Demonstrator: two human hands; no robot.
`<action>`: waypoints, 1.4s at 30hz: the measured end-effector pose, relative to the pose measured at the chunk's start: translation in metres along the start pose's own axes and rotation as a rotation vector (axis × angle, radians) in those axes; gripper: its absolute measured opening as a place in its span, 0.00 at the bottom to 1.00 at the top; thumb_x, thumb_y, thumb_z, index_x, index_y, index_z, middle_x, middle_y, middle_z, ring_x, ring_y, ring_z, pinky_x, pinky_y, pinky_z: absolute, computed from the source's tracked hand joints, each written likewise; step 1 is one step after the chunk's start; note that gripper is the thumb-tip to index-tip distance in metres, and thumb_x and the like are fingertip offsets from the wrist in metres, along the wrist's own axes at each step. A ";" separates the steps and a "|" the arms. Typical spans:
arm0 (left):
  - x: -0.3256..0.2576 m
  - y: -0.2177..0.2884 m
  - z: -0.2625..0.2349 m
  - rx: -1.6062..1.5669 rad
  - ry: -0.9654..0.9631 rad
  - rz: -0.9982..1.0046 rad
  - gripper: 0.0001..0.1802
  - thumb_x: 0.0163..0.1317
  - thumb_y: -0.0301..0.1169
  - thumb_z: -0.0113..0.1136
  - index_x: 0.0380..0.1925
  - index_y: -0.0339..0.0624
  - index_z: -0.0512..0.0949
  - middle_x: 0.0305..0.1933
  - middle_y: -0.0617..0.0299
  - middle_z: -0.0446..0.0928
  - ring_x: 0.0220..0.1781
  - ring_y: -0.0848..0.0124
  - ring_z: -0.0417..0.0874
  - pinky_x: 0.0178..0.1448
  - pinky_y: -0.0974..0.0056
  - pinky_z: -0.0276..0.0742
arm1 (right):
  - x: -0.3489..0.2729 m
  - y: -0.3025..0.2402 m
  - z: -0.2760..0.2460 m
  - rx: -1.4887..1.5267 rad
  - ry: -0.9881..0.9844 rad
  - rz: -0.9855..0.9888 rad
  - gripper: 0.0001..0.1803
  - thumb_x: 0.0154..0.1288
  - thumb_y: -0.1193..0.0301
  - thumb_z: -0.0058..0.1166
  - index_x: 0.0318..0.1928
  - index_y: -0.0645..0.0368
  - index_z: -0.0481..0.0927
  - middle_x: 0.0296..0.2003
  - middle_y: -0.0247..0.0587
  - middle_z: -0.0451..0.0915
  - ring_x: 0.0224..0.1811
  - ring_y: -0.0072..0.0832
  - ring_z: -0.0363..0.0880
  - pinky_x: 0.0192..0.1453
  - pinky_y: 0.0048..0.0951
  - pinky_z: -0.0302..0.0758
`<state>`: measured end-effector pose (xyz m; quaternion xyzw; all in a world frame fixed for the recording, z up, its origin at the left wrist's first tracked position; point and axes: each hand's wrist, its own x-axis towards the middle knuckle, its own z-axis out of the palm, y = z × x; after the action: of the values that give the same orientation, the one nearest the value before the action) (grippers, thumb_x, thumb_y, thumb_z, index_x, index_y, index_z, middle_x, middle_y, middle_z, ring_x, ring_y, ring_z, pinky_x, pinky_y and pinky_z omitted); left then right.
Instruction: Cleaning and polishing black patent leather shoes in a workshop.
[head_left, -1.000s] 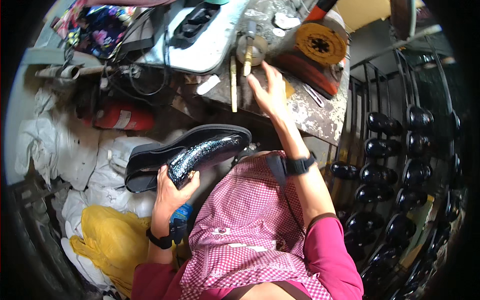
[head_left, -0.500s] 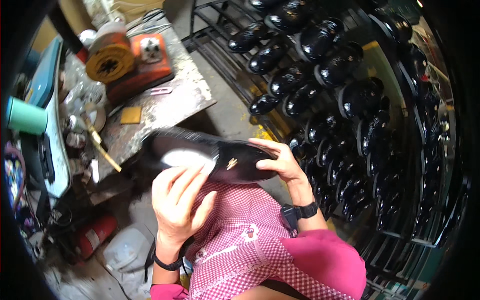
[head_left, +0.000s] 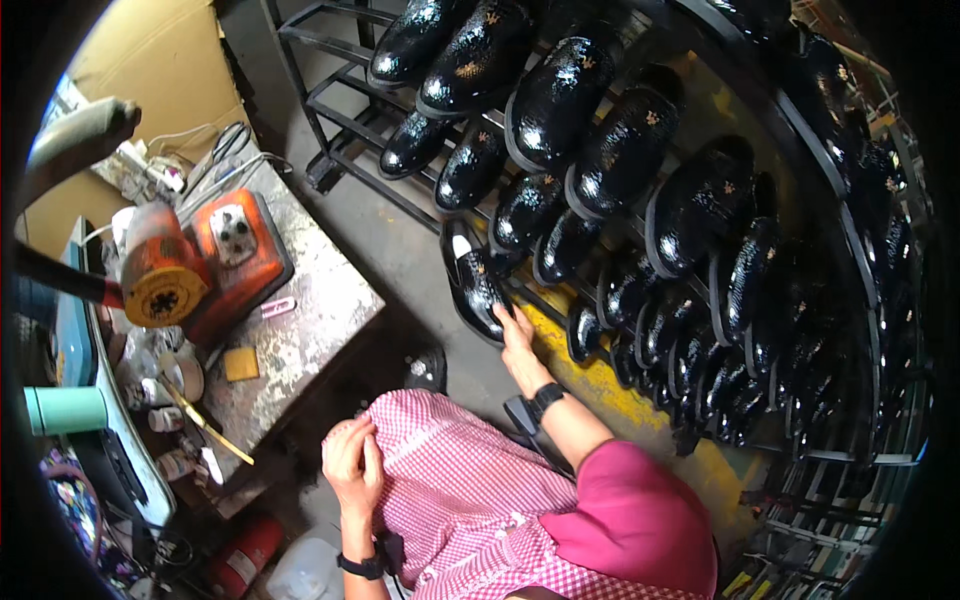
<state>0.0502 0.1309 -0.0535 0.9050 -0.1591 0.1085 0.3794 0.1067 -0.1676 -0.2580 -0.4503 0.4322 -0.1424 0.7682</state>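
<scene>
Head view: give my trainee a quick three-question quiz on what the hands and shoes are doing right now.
1. True or false: the right hand touches a glossy black leather shoe at the black metal rack.
2. The left hand rests on: A) the orange machine, B) the pink checked apron, C) the teal cup.
3. Fill in: the small yellow square pad lies on the grey stone-topped ____.

Key: 1 true; 2 B; 3 table.
</scene>
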 end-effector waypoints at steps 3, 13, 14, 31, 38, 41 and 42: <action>0.004 0.000 0.006 0.025 -0.008 -0.013 0.06 0.50 0.18 0.54 0.28 0.35 0.77 0.35 0.55 0.79 0.39 0.62 0.79 0.45 0.63 0.71 | 0.043 0.004 0.056 0.090 0.141 -0.067 0.26 0.51 0.68 0.63 0.50 0.64 0.72 0.45 0.35 0.75 0.46 0.24 0.71 0.51 0.25 0.66; 0.018 -0.010 0.007 -0.026 -0.060 -0.114 0.06 0.48 0.18 0.53 0.27 0.35 0.78 0.35 0.54 0.79 0.39 0.61 0.79 0.46 0.63 0.71 | 0.105 0.044 0.095 -0.069 0.287 0.526 0.54 0.43 0.33 0.51 0.65 0.51 0.50 0.64 0.46 0.50 0.63 0.47 0.53 0.53 0.61 0.62; 0.019 -0.009 0.007 -0.033 -0.066 -0.122 0.06 0.48 0.18 0.53 0.27 0.35 0.78 0.34 0.54 0.79 0.38 0.61 0.79 0.45 0.63 0.71 | 0.113 0.051 0.087 0.019 0.306 0.517 0.54 0.43 0.34 0.53 0.66 0.49 0.50 0.64 0.43 0.49 0.62 0.47 0.53 0.54 0.59 0.62; 0.016 0.009 0.010 -0.092 -0.014 -0.121 0.05 0.53 0.21 0.52 0.27 0.33 0.78 0.35 0.53 0.79 0.37 0.61 0.78 0.44 0.63 0.71 | -0.011 -0.060 -0.048 0.038 0.326 0.242 0.35 0.43 0.54 0.66 0.52 0.50 0.68 0.52 0.30 0.70 0.57 0.25 0.64 0.55 0.35 0.61; 0.003 0.009 0.010 -0.140 0.015 -0.056 0.05 0.54 0.21 0.52 0.28 0.33 0.77 0.35 0.53 0.79 0.38 0.62 0.78 0.44 0.64 0.72 | -0.110 -0.085 -0.180 -0.300 0.040 0.392 0.34 0.44 0.51 0.63 0.52 0.50 0.70 0.52 0.32 0.71 0.56 0.31 0.63 0.52 0.46 0.59; -0.001 0.008 0.014 -0.144 0.019 -0.046 0.05 0.54 0.21 0.52 0.29 0.34 0.77 0.36 0.53 0.78 0.38 0.62 0.78 0.44 0.64 0.72 | -0.124 -0.079 -0.198 -0.370 0.040 0.433 0.42 0.46 0.53 0.63 0.61 0.53 0.61 0.60 0.36 0.61 0.65 0.33 0.52 0.59 0.55 0.53; -0.003 0.002 0.014 -0.140 0.018 -0.043 0.05 0.54 0.21 0.52 0.29 0.34 0.77 0.36 0.53 0.78 0.38 0.62 0.78 0.44 0.64 0.72 | -0.135 -0.094 -0.185 -0.366 0.039 0.435 0.42 0.46 0.53 0.63 0.61 0.53 0.61 0.60 0.36 0.61 0.65 0.33 0.52 0.59 0.55 0.53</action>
<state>0.0474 0.1199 -0.0627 0.8784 -0.1435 0.0968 0.4454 -0.1031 -0.2430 -0.1499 -0.4753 0.5519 0.0975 0.6783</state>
